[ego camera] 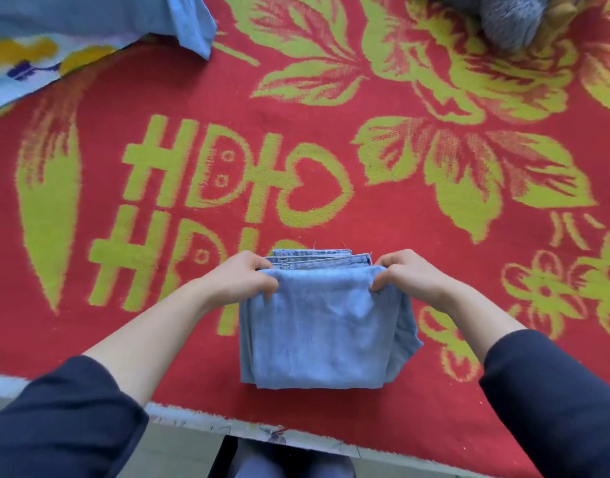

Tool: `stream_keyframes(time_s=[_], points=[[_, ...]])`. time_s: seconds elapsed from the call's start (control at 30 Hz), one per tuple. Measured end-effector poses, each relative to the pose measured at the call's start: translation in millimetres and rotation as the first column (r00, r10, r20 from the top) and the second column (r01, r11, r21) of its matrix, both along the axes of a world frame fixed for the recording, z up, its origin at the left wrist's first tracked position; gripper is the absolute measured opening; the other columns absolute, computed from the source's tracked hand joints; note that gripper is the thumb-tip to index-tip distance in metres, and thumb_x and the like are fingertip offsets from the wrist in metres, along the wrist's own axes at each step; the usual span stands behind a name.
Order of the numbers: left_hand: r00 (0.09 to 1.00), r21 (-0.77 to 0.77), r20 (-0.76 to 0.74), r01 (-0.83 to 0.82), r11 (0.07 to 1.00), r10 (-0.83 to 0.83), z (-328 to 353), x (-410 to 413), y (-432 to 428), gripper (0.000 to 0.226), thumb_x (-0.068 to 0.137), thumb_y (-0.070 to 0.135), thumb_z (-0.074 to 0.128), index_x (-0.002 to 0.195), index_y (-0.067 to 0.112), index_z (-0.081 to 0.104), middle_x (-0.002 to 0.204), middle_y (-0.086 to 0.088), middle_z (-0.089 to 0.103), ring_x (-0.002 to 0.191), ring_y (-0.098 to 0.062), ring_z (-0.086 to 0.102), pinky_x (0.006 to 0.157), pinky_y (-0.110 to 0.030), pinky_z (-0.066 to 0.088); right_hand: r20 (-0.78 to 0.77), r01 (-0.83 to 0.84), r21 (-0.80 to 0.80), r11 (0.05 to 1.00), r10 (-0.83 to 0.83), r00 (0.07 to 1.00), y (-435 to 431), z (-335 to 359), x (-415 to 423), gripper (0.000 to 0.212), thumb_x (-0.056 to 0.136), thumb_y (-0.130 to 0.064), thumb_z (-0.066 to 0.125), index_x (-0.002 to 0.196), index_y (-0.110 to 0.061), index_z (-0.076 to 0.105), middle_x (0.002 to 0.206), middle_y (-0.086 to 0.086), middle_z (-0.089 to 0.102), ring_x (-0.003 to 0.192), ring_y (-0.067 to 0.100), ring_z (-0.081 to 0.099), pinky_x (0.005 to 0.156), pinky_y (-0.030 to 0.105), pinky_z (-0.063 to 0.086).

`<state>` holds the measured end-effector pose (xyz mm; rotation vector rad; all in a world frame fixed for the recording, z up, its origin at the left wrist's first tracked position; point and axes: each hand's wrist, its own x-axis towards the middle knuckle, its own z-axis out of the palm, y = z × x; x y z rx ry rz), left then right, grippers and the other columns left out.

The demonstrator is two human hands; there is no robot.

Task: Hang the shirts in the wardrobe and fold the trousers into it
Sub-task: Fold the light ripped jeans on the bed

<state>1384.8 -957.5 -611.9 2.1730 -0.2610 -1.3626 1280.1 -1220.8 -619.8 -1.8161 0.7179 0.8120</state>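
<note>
Folding pale blue denim trousers (317, 326) at the near middle of a red blanket (400, 219) patterned with yellow-green flowers and characters. Grips the top layer at its far left corner with the left hand (241, 277), fingers curled over the edge. Grips the far right corner the same way with the right hand (412, 276). Shows stitched edges stacked just beyond the held fold, slightly fanned rather than squared. Bulges at the near right, with a loose flap poking out past the bundle.

Looks like a late fold, with the carry to the wardrobe not yet done and no wardrobe in view.

Risks from here:
- Lifting by the top layer alone would probably let the lower layers drop open and undo the bundle.
- Pulling harder on one corner would skew the fanned far edges further.
- Leaving the right flap untucked could make the pile sit lopsided on a shelf.
- Sliding instead of lifting might ruck the blanket and drag the fold apart.

Elsewhere, at the far left, a light blue garment (100, 19) lying over a printed cloth (27, 60). At the far right, something grey (510, 22), too blurred to name.
</note>
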Motion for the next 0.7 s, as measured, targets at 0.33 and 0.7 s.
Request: stream_keyframes(time_s=[0.33,0.7], points=[[0.773,0.269,0.581,0.114,0.956,-0.256,-56.5,-5.7,-15.4,0.048,0.087,0.018,0.05,0.135,0.023,0.043,0.135,-0.004,0.04,0.13,-0.022,0.031,0.111,-0.043,0.022,0.173,-0.164,-0.718,0.676,0.402,0.899,13.0,-44.6,7.0,0.024,0.086,-0.02,0.056,0.108,-0.017,0.065,0.109,0.0,0.061,0.107,0.024,0.052,0.082,0.037,0.037],[0.756,0.307,0.37,0.449,0.839,-0.54,-74.3,-4.4,-38.9,0.064,0.096,0.034,0.036,0.152,0.016,0.012,0.156,-0.006,0.02,0.136,-0.029,0.021,0.108,-0.041,0.026,-0.105,-0.534,-0.449,0.717,0.551,0.828,49.1,-53.9,34.8,0.086,0.082,-0.025,0.061,0.153,-0.025,0.014,0.159,-0.004,0.019,0.143,0.018,0.023,0.11,0.042,0.023]])
